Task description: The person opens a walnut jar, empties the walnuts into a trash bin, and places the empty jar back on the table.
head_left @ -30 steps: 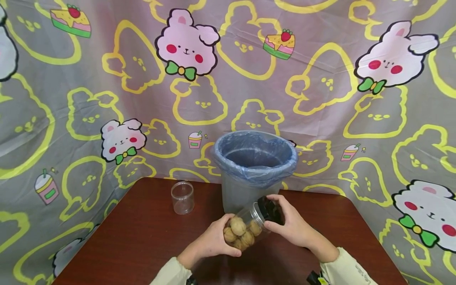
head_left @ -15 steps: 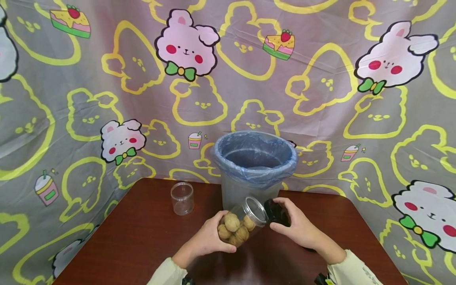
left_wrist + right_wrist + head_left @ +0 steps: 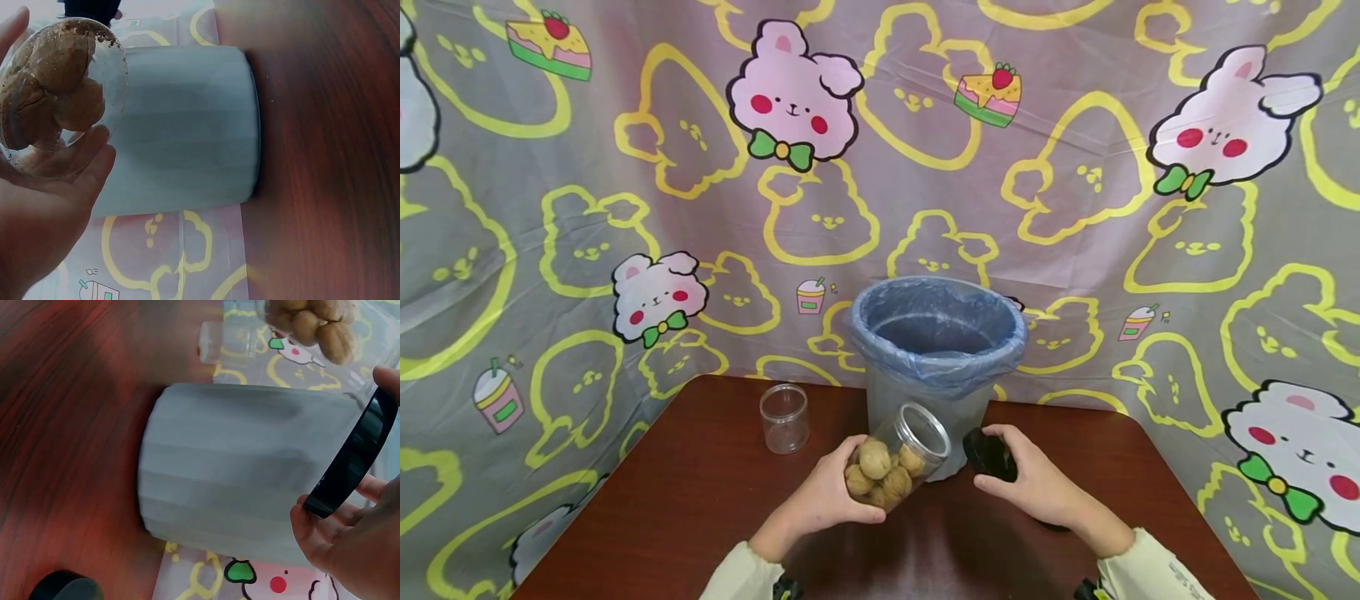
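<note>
My left hand (image 3: 822, 493) grips a clear plastic jar (image 3: 913, 439) with several walnuts (image 3: 874, 460) inside. The jar is tilted, its open mouth facing up and to the right. In the left wrist view, the walnuts (image 3: 59, 65) show through the jar's base, with fingers around it. To the right of the jar, my right hand (image 3: 1036, 482) holds a black lid (image 3: 992, 457) by its edge, apart from the jar. The right wrist view shows the lid (image 3: 356, 459) side-on between thumb and fingers.
Behind the jar stands a grey bin (image 3: 887, 400) lined with a blue bag (image 3: 940, 367). An uncapped clear jar (image 3: 785, 425) sits at the back left of the brown table (image 3: 700, 500). Another black lid (image 3: 65, 587) lies on the table. Patterned cloth (image 3: 925, 183) hangs around it.
The black lid has come off the walnut jar. My left hand has moved the jar left, and my right hand has drawn the lid slightly right, widening the gap between them.
</note>
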The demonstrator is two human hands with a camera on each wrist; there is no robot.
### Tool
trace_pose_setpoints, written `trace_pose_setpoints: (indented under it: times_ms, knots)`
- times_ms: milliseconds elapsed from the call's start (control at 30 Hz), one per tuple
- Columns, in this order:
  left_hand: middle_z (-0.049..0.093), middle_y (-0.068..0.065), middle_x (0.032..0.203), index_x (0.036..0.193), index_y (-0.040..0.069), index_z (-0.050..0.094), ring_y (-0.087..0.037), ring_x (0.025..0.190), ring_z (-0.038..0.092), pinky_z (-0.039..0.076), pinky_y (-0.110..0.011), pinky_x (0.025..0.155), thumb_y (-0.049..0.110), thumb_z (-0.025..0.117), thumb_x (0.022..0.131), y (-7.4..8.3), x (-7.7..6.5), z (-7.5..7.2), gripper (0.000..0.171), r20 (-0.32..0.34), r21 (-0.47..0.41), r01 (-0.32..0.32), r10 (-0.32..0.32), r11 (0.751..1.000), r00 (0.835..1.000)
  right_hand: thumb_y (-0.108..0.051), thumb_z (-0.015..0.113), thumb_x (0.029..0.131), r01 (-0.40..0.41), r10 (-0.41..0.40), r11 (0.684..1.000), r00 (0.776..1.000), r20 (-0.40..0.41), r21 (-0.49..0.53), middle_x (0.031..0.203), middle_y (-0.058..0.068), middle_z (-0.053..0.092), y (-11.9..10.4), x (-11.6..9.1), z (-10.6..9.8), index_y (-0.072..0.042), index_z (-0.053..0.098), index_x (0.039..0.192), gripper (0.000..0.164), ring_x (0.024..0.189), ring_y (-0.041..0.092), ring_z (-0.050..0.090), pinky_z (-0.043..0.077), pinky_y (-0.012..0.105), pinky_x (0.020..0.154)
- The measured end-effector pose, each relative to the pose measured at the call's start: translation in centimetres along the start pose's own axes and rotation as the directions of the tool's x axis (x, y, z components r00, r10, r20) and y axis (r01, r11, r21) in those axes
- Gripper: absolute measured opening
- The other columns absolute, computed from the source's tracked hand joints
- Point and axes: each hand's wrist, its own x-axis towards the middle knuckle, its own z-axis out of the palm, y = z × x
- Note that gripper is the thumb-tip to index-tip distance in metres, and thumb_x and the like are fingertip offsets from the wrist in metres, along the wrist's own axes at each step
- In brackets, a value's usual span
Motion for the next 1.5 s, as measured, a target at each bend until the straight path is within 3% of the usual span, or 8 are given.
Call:
trace_pose_setpoints:
  times_ms: [233,567,867,1233,1500]
  knots:
    - [0.06,0.004,0.109,0.13,0.011,0.045,-0.011,0.096,0.057,0.046,-0.03,0.085,0.024,0.092,0.053,-0.1,0.0,-0.2,0.091,-0.013,-0.007,-0.007,0.007,1.0,1.0,-0.054,0.068,0.08,-0.021,0.024,0.998,0.998,0.05,-0.062,0.127,0.005,0.047,0.8,-0.1,0.7,-0.007,0.045,0.13,0.072,0.119,0.023,0.045,0.038,0.047,0.094]
    - [0.061,0.003,0.11,0.129,0.011,0.045,-0.012,0.097,0.057,0.046,-0.03,0.086,0.028,0.092,0.053,-0.1,0.1,-0.6,0.091,-0.017,-0.041,-0.017,0.016,0.999,1.0,-0.056,0.07,0.077,-0.008,0.018,0.988,0.998,0.065,-0.156,0.12,0.003,0.05,2.2,0.0,1.7,-0.007,0.049,0.125,0.072,0.11,0.02,0.048,0.042,0.042,0.088]
    - [0.062,0.0,0.108,0.127,0.01,0.047,-0.013,0.095,0.058,0.046,-0.03,0.084,0.025,0.092,0.054,-0.5,0.0,-0.8,0.088,-0.038,-0.048,-0.031,0.029,0.998,0.999,-0.062,0.068,0.075,-0.043,0.064,0.983,0.991,0.114,-0.177,0.12,0.005,0.05,3.1,0.0,2.3,-0.007,0.049,0.125,0.077,0.114,0.024,0.046,0.041,0.045,0.091]
    - [0.061,0.002,0.11,0.129,0.01,0.045,-0.013,0.097,0.058,0.046,-0.03,0.085,0.019,0.092,0.053,-0.6,-0.1,-1.2,0.09,-0.037,-0.051,-0.021,0.02,0.998,0.999,-0.057,0.071,0.075,-0.055,0.092,0.974,0.983,0.16,-0.221,0.119,0.011,0.05,4.3,0.0,3.5,-0.003,0.048,0.124,0.076,0.113,0.03,0.046,0.042,0.048,0.089]
    - [0.061,0.001,0.111,0.129,0.01,0.045,-0.014,0.098,0.057,0.045,-0.031,0.087,0.026,0.092,0.055,-0.7,-0.2,-1.3,0.09,-0.029,-0.049,-0.002,0.001,0.999,1.0,-0.051,0.074,0.075,-0.03,0.088,0.964,0.973,0.212,-0.264,0.116,0.011,0.051,5.5,-0.1,4.6,-0.002,0.049,0.124,0.074,0.109,0.031,0.048,0.043,0.048,0.087]
